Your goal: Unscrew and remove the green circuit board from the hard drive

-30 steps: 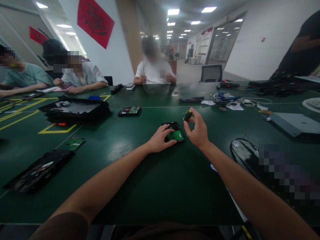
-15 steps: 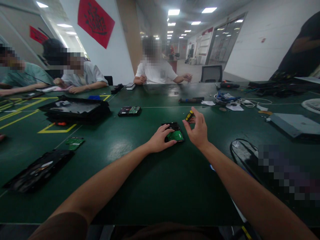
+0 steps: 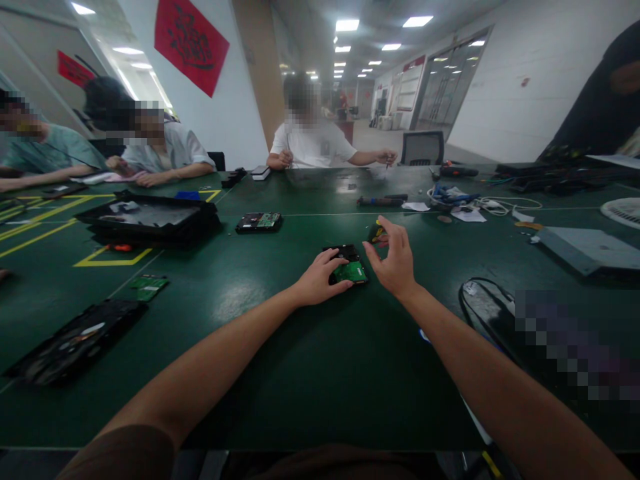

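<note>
A hard drive (image 3: pixel 356 269) with a green circuit board lies on the dark green table in front of me. My left hand (image 3: pixel 325 277) holds it down from the left, fingers across its top and thumb along the near edge. Just right of and above the drive is my right hand (image 3: pixel 393 260). Between its thumb and fingers is a yellow-and-black screwdriver (image 3: pixel 379 231), mostly its handle showing; the fingers cover part of it, and I cannot make out its tip.
Another hard drive (image 3: pixel 259 222) lies farther left, near a stack of black trays (image 3: pixel 150 220). At lower left are an opened drive (image 3: pixel 75 343) and a loose circuit board (image 3: pixel 150 287). A grey metal box (image 3: pixel 590 250) and cables (image 3: pixel 463 200) lie right. People sit across the table.
The screwdriver has turned in my right hand, and more of its handle is now behind the fingers. My left hand and the hard drive stay in place.
</note>
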The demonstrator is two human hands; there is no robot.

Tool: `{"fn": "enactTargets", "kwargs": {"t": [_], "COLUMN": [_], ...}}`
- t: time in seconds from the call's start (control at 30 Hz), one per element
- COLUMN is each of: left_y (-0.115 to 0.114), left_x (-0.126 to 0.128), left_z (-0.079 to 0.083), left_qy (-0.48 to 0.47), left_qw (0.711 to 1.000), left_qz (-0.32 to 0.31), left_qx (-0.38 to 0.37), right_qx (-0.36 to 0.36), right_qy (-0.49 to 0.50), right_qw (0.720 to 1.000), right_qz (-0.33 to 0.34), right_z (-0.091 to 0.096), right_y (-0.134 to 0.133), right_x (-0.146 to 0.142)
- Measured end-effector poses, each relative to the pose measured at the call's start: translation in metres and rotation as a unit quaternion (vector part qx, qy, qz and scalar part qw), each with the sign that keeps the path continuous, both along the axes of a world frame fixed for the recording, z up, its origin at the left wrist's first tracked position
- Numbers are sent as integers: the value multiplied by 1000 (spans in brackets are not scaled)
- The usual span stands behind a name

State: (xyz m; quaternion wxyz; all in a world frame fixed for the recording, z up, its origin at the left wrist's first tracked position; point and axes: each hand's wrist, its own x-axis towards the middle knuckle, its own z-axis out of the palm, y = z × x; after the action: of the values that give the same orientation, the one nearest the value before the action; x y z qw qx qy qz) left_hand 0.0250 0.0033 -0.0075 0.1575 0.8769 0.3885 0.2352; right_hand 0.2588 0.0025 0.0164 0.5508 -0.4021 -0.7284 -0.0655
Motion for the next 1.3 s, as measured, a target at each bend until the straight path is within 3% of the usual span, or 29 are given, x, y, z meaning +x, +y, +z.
{"fn": "enactTargets", "kwargs": {"t": [1.3], "left_y": [1], "left_x": [0], "left_z": [-1], "left_qy": [0], "left_qw": [1000], "left_qz": [0], "left_qx": [4], "right_qx": [-12], "right_qy": [-6], "right_qw": [1000], "right_qz": [19], "right_z": [-2], "right_y": [0], "right_x": [0]}}
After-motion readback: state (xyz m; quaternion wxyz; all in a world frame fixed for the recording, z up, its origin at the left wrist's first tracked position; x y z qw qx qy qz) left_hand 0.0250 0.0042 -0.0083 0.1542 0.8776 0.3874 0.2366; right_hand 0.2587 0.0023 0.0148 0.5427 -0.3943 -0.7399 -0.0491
